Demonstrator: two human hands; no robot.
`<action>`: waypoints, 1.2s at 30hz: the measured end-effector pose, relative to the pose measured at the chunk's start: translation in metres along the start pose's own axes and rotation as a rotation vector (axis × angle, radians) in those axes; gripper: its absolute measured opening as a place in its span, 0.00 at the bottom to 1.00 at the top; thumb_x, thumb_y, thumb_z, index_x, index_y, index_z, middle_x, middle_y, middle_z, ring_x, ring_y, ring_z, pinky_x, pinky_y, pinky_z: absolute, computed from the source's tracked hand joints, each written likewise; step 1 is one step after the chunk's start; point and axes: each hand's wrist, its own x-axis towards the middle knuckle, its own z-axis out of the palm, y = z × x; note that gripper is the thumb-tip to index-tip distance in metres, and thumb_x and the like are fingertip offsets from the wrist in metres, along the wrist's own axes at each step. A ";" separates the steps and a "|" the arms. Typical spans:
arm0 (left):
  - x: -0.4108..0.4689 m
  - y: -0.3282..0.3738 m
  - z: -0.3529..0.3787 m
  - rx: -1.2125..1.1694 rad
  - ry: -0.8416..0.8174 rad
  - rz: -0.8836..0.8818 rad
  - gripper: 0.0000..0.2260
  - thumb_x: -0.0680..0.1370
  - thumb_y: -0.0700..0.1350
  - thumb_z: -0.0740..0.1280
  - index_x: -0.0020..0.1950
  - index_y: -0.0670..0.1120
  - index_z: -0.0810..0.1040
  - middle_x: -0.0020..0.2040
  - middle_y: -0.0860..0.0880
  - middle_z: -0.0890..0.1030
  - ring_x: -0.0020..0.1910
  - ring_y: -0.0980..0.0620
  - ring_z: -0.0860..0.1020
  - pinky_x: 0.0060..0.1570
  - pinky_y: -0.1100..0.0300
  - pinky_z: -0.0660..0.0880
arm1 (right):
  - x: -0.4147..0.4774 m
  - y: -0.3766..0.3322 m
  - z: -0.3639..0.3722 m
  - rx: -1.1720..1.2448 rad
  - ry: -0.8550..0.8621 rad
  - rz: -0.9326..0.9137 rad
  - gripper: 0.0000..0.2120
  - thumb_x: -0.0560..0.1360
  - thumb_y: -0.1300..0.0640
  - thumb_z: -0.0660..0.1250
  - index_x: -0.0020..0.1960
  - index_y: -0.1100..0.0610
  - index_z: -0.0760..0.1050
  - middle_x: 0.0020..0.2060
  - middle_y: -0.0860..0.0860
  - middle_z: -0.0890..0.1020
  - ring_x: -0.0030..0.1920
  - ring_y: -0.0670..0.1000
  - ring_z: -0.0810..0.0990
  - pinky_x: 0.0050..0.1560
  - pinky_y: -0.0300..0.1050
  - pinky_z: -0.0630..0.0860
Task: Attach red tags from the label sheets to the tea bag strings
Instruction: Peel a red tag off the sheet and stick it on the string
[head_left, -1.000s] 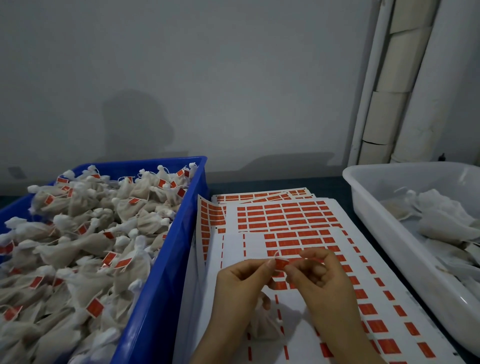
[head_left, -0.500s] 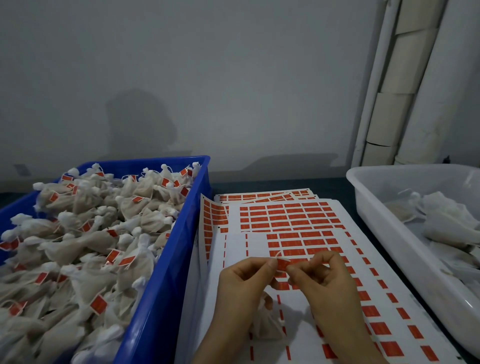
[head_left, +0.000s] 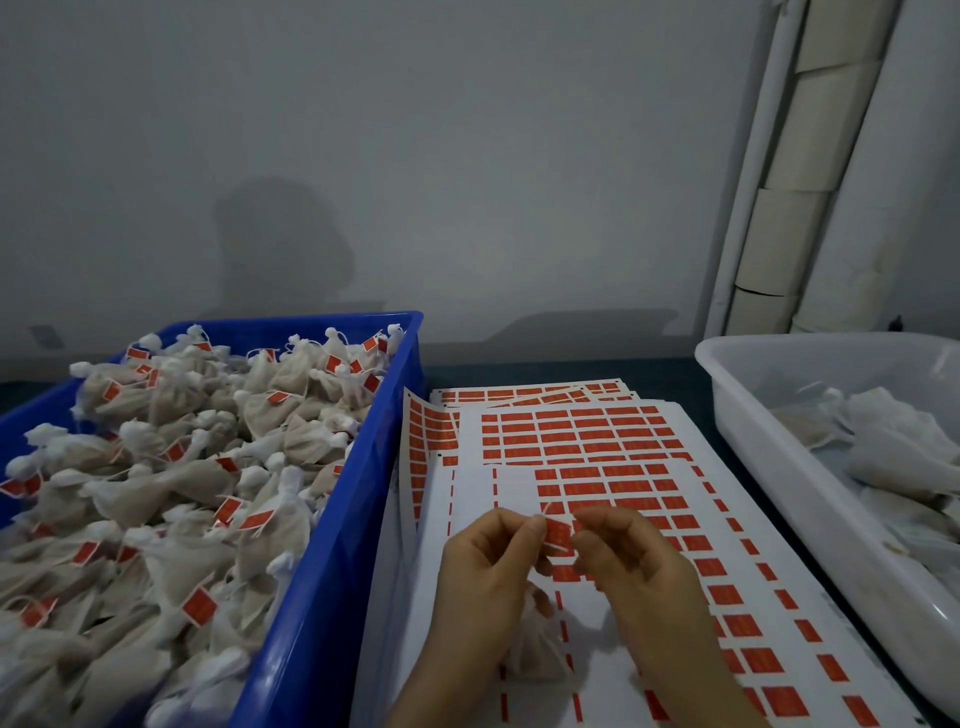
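Note:
Over the white label sheets (head_left: 613, 457), my left hand (head_left: 483, 577) and my right hand (head_left: 634, 566) pinch one red tag (head_left: 557, 532) between their fingertips. A thin string end sticks up from the tag's top. A white tea bag (head_left: 535, 649) hangs below my left palm, partly hidden by both hands; its string is too fine to follow. The top sheet has several rows of red tags left and bare gaps near my hands.
A blue crate (head_left: 332, 530) at the left is heaped with tagged tea bags (head_left: 171, 483). At the right stands a white tub (head_left: 810, 499) with untagged tea bags (head_left: 898, 447). A grey wall and white pipes (head_left: 800, 171) stand behind.
The hands keep pinching the red tag in nearly the same place. The camera has tilted slightly, so the scene sits a little lower in view.

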 end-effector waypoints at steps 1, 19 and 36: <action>0.000 0.000 0.000 0.011 -0.013 0.014 0.09 0.74 0.50 0.65 0.43 0.46 0.80 0.37 0.54 0.83 0.38 0.54 0.82 0.32 0.64 0.77 | -0.001 0.001 0.001 -0.016 -0.018 0.001 0.13 0.62 0.44 0.66 0.45 0.46 0.75 0.37 0.30 0.80 0.41 0.34 0.79 0.35 0.21 0.70; 0.001 -0.002 0.002 0.045 0.009 0.017 0.03 0.74 0.45 0.70 0.42 0.52 0.82 0.40 0.57 0.84 0.43 0.56 0.82 0.41 0.64 0.80 | 0.001 0.005 -0.004 -0.100 -0.005 -0.060 0.07 0.69 0.55 0.70 0.42 0.43 0.75 0.35 0.32 0.80 0.41 0.38 0.81 0.39 0.23 0.73; 0.001 0.003 -0.003 -0.051 0.059 0.078 0.05 0.73 0.44 0.69 0.38 0.52 0.82 0.39 0.58 0.84 0.43 0.60 0.82 0.35 0.73 0.75 | -0.007 0.011 0.012 -0.242 -0.249 0.035 0.19 0.68 0.51 0.74 0.50 0.39 0.67 0.43 0.36 0.77 0.40 0.41 0.79 0.37 0.29 0.75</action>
